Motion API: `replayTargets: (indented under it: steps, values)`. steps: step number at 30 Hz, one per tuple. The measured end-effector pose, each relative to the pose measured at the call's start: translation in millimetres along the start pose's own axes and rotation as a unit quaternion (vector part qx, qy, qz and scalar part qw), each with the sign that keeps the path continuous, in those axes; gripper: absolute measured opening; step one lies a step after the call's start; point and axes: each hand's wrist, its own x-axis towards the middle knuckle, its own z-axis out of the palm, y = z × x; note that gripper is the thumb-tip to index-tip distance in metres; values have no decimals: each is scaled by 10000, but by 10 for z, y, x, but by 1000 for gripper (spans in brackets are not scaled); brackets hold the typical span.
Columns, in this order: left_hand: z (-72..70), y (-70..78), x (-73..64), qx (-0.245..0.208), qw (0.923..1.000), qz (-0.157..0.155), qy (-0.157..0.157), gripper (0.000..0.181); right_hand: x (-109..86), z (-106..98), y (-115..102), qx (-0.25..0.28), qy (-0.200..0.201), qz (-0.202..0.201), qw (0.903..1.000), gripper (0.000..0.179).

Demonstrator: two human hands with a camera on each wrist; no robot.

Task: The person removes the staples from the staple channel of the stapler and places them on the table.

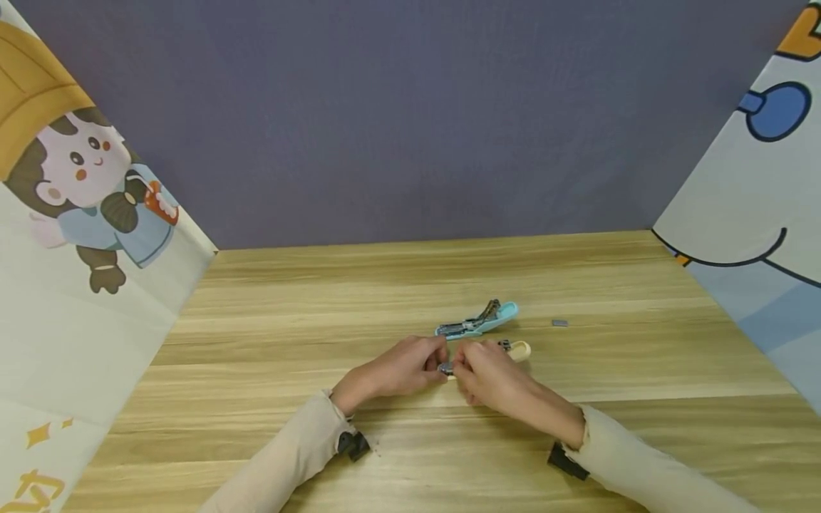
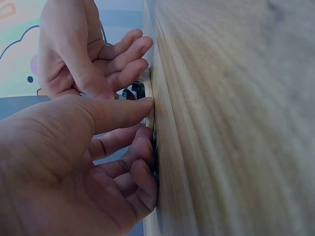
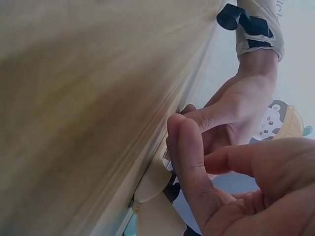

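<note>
A pale yellow stapler (image 1: pixel 522 351) lies opened out on the wooden table, its metal rail partly hidden by both hands. At its left end, my left hand (image 1: pixel 403 367) pinches the stapler with thumb and curled fingers. My right hand (image 1: pixel 495 376) grips the stapler's middle from above, close beside the left one. In the right wrist view the yellow body (image 3: pixel 156 214) shows below the fingertips. Just behind the hands is a light blue stapler (image 1: pixel 509 313), also opened, its metal part raised and touched by neither hand.
A small grey strip of staples (image 1: pixel 560 323) lies on the table (image 1: pixel 308 299) to the right of the staplers. A dark panel (image 1: pixel 410 128) stands along the back edge. Printed panels with cartoon figures (image 1: pixel 96 178) flank both sides.
</note>
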Motion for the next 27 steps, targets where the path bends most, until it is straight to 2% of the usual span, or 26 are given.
replayTargets:
  steps: [8,15,27]
  values:
    - [12,-9,26,-28,9999,115,53,18,-28,-39,24,-79,252,27,9996,10]
    - [23,-11,49,-7,10000,46,79,19,-81,-87,53,-68,353,-51,9993,9]
    - [44,0,79,15,10000,4,79,19,-179,-197,125,292,619,-343,9971,7]
